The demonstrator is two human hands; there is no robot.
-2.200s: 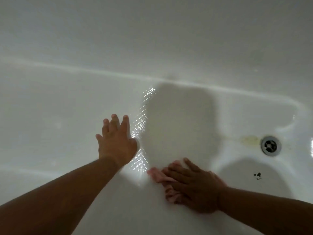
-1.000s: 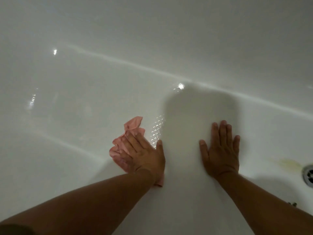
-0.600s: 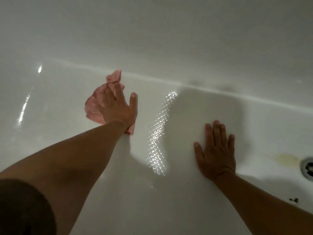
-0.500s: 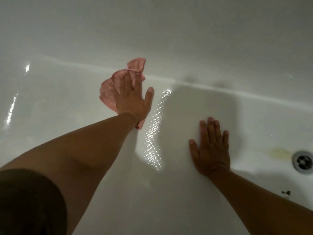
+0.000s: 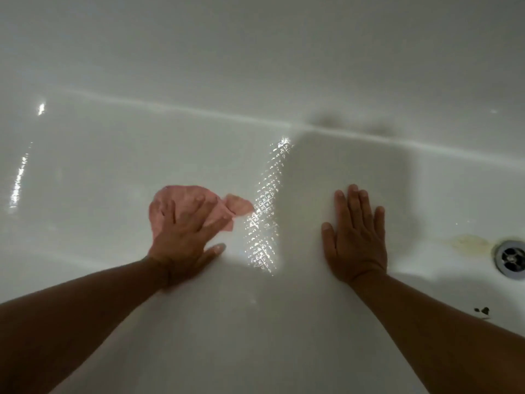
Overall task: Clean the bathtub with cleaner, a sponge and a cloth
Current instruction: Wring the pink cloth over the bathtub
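Note:
I look down into a white bathtub (image 5: 85, 172) with a wet, glossy floor. My left hand (image 5: 184, 237) lies flat with spread fingers on a pink cloth (image 5: 238, 206) and presses it against the tub floor; the cloth sticks out past the fingertips to the right. The hand and cloth are blurred by motion. My right hand (image 5: 355, 237) rests flat, fingers straight, on the bare tub floor to the right, holding nothing. No sponge or cleaner bottle is in view.
The metal drain (image 5: 511, 258) sits at the right edge, with a yellowish stain (image 5: 468, 243) just left of it. A small dark speck (image 5: 483, 310) lies below the drain. The far tub wall (image 5: 255, 52) rises behind the floor crease.
My left hand has dragged the pink cloth from the far crease back toward me and a little right. My right hand has stayed planted flat on the floor.

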